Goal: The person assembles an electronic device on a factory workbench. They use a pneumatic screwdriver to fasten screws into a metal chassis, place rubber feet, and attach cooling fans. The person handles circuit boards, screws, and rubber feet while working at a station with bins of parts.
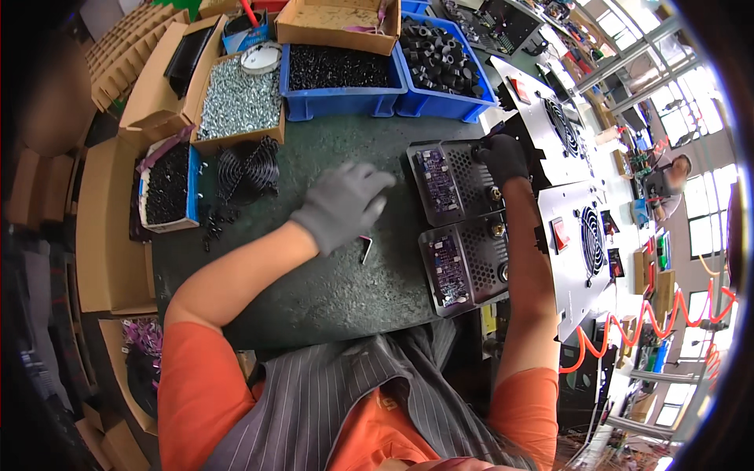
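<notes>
Left grip (343, 206) half-open, empty, right grip (505, 158) unclear over chassis (466, 184), blue bins (345, 107) beyond

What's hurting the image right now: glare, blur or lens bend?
Head view: the windows at right are washed out; head view: the left hand looks slightly smeared, the circuit boards sharper; head view: the right hand is dark, its fingers hard to separate; head view: straight lines bend toward the black rim.

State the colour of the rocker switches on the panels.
Red switches, best seen in the head view.
</notes>
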Tool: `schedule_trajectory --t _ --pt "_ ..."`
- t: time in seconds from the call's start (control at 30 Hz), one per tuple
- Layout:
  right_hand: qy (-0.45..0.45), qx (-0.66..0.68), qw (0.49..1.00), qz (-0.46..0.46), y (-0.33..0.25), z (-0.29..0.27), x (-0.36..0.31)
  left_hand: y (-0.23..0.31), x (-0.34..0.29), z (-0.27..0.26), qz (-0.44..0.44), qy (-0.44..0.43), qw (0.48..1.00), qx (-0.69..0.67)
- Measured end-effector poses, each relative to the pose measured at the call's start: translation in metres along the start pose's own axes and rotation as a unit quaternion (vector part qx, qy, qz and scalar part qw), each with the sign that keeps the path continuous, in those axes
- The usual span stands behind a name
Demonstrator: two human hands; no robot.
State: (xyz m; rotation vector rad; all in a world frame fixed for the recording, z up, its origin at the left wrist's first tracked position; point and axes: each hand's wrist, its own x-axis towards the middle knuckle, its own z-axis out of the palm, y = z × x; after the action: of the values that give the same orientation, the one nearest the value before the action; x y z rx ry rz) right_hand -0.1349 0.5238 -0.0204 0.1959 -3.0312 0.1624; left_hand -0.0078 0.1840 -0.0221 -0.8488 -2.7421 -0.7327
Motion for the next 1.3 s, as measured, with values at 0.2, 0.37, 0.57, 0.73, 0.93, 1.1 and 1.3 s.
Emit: schedule_trajectory --t 0.2,0.37,0.57,0.73,0.93,1.1,1.3 --pt "0.077 0.058 0.995 -0.002 -0.036 -0.026 -0.039 -0.013 -0.068 0.0 0.034 -0.007 0.999 0.04" --pt "0.063 0.194 0.977 0.057 -0.017 -0.043 -0.182 -0.016 -0.078 0.006 0.032 -0.012 0.997 0.074" --pt "-0.014 0.236 0.963 0.127 0.006 -0.026 -0.215 -0.014 -0.076 0.006 0.033 -0.004 0.997 0.071" --pt "-0.027 0.257 0.957 0.129 0.01 -0.023 -0.213 -0.014 -0.076 0.005 0.037 -0.01 0.997 0.069" --pt "-0.035 0.275 0.951 0.135 0.018 -0.02 -0.215 -0.014 -0.077 0.006 0.028 -0.012 0.997 0.072" --pt "-0.038 0.286 0.948 0.138 0.021 -0.017 -0.217 -0.014 -0.078 0.006 0.013 -0.029 0.997 0.066" --pt "-0.034 0.293 0.946 0.132 0.018 -0.011 -0.217 -0.014 -0.078 0.006 0.016 -0.024 0.997 0.066"
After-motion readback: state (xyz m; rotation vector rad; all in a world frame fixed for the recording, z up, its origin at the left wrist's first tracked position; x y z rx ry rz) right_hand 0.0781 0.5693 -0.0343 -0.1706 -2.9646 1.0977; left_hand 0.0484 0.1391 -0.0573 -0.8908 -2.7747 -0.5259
